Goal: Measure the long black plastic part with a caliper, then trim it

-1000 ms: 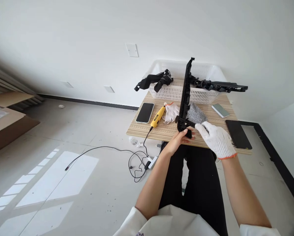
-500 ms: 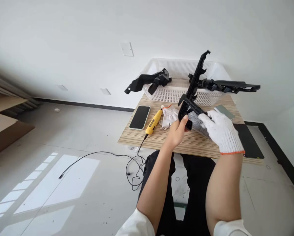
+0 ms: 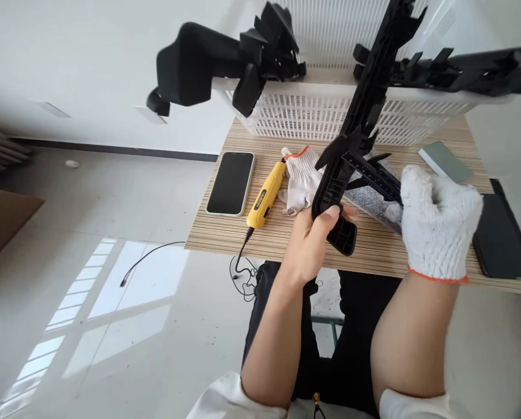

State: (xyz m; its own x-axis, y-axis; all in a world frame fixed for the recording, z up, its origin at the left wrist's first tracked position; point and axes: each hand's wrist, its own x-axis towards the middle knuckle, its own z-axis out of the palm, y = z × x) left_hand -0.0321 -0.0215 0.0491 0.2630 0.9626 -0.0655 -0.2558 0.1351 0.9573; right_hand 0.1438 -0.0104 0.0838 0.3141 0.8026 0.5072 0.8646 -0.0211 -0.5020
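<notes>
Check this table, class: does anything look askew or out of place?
The leftmost black plastic part juts out over the rim of the white basket, looking awkwardly placed. The left hand is bare, the right hand gloved; a white glove lies by the yellow tool.

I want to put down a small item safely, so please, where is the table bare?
Bare table shows between the black part, the right hand and the front edge; a narrower strip lies in front of the phone. The middle is crowded: loose glove, yellow tool and left hand sit close together.
</notes>
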